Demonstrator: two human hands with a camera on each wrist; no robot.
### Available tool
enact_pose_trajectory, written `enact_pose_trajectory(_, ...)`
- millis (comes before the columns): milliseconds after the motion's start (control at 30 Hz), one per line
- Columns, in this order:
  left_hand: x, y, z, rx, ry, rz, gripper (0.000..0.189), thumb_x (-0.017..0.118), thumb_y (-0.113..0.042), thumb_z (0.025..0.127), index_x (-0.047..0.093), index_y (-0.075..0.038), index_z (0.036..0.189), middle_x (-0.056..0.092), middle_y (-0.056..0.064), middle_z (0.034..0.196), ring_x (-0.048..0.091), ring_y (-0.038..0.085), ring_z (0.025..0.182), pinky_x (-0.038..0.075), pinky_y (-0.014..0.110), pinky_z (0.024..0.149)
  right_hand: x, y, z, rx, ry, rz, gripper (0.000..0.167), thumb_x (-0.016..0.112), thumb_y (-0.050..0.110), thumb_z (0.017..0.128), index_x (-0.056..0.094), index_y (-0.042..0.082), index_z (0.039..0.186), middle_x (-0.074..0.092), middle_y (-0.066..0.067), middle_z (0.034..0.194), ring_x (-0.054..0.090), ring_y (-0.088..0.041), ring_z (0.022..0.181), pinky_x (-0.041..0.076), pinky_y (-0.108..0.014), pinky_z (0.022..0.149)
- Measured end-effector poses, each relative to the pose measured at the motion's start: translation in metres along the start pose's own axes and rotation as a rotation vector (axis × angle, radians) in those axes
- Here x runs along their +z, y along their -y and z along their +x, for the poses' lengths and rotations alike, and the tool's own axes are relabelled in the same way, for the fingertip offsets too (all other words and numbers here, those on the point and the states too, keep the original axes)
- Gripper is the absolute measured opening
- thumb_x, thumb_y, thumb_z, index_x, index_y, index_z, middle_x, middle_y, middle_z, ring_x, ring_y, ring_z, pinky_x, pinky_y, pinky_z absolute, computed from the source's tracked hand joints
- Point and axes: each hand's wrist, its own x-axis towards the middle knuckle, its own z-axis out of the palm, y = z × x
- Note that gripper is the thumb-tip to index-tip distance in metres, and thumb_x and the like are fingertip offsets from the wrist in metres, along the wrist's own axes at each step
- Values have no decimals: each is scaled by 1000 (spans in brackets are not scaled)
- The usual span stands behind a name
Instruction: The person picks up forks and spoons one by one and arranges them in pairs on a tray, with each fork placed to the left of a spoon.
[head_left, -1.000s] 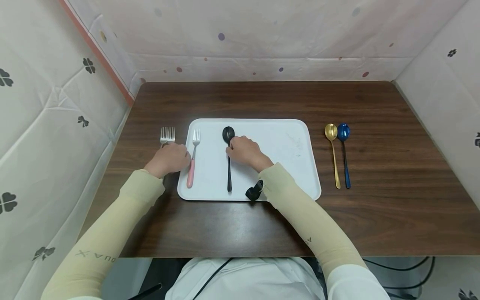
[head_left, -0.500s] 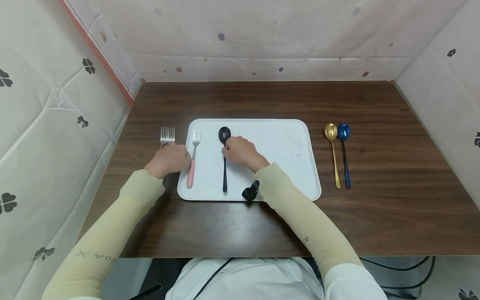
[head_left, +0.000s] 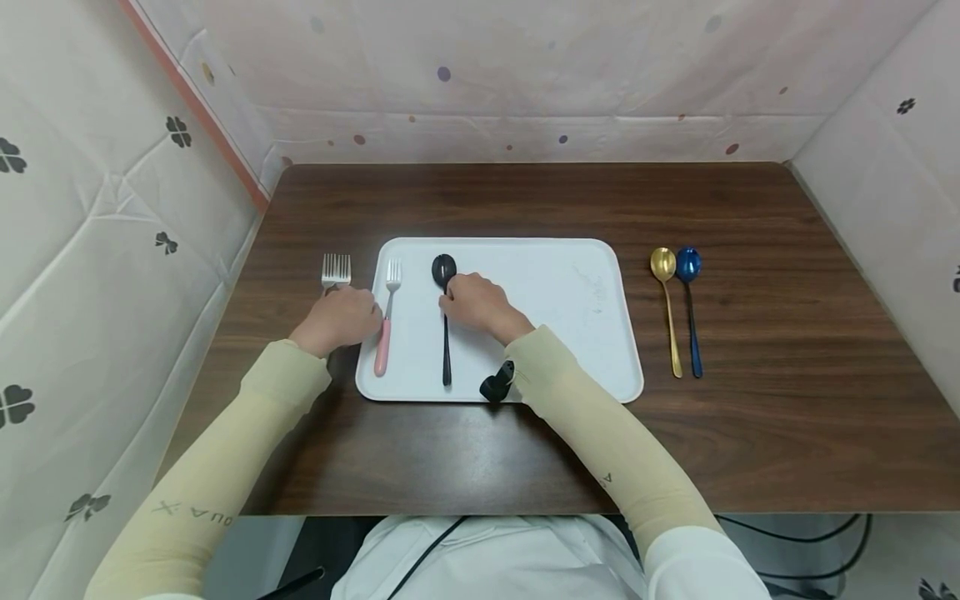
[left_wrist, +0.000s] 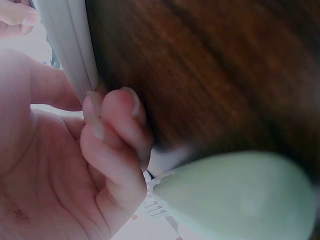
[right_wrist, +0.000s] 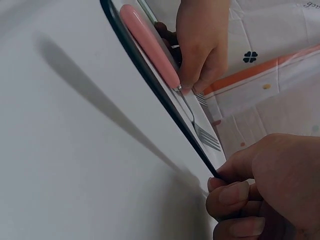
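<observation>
My right hand point(head_left: 483, 307) pinches the black spoon point(head_left: 446, 354) by its handle, below the bowl, over the left half of a white tray point(head_left: 555, 350). In the right wrist view the spoon handle point(right_wrist: 150, 80) slants above its shadow. A fork with a pink handle point(head_left: 382, 348) lies along the tray's left side. My left hand point(head_left: 337, 321) holds the tray's left rim point(left_wrist: 72, 45) between thumb and curled fingers. Partly under that hand lies another fork point(head_left: 336, 269), its tines showing; its pale green handle point(left_wrist: 240, 195) looms large in the left wrist view.
A gold spoon point(head_left: 667, 308) and a blue spoon point(head_left: 691, 308) lie side by side on the brown table point(head_left: 787, 333), right of the tray. Patterned white sheets point(head_left: 525, 83) wall the back and sides. A black wrist device point(head_left: 497, 382) hangs below my right wrist.
My right hand has moved a little to the left with the black spoon, closer to the pink-handled fork. The left hand has stayed at the tray's rim.
</observation>
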Motion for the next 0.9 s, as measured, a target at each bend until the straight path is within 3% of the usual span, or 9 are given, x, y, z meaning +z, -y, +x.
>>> enact_pose_trajectory(200,0,-1,0,6,-23,15,36,38,-22,95,59,-4,74,50,10,63,49,23,57,37,33,52,0,2,0,-5,3,-3,44,46,26,98,43,16,56,36,5,51,37,-11,50,29,-25,48)
enact_pose_trajectory(900,1,0,0,11,-10,15,38,37,-22,96,58,-6,69,48,9,61,47,22,56,36,32,52,2,10,4,-18,31,-10,43,46,23,97,42,16,55,36,4,51,37,-11,49,29,-25,47)
